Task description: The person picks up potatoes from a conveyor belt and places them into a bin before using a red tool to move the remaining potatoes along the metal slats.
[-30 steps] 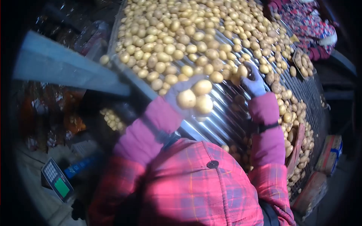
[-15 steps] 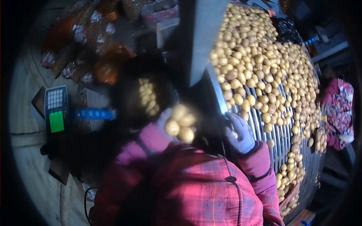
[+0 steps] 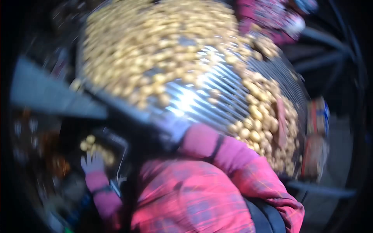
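Many potatoes (image 3: 163, 46) lie on a slatted metal surface (image 3: 223, 105), heaped thickest toward the back and on the right. My left hand (image 3: 93, 162), in a pale glove, has its fingers spread at the near edge of a dark container (image 3: 119, 144) holding some potatoes (image 3: 101, 152). At the surface's near edge is my right hand (image 3: 171, 126), gloved too and smeared by motion; its fingers and anything in them cannot be made out.
A grey metal beam (image 3: 54, 91) slants in from the left. Across the surface, at the top right, stands a person in a patterned sleeve (image 3: 268, 17). Packed bags (image 3: 315, 151) sit at the right, beside metal bars (image 3: 322, 190).
The view has swung to the right. My left hand has let go of its potatoes and is now spread at the container. My right hand remains near the surface's edge.
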`<state>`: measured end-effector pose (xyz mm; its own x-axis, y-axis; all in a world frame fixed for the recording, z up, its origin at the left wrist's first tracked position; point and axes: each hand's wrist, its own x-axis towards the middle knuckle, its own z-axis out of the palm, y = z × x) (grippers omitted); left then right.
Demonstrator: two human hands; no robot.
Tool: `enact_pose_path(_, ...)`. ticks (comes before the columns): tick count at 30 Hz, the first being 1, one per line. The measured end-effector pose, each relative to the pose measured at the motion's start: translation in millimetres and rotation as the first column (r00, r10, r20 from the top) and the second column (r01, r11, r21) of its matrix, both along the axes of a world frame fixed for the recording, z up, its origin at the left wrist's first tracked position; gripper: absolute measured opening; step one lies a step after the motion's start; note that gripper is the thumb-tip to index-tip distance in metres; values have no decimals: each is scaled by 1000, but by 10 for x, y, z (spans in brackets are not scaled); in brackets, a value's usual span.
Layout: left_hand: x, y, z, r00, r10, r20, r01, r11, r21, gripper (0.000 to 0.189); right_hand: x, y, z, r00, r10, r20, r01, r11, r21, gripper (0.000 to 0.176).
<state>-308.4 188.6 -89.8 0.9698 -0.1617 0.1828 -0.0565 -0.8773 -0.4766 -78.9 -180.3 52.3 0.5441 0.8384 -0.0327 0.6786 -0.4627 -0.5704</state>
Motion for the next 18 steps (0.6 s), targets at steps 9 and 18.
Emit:
enact_pose_path(9,1277,-954,766,863,-505,-26,-499,-859,115,52,-89,-1561,435,596,-687,416,627,722,293,32)
enact_pose_path(18,2275,-2656,1507,510,-829,-231,-859,-478,-182,39,-493,-3900,681,198,-818,541,978,199,-56,54)
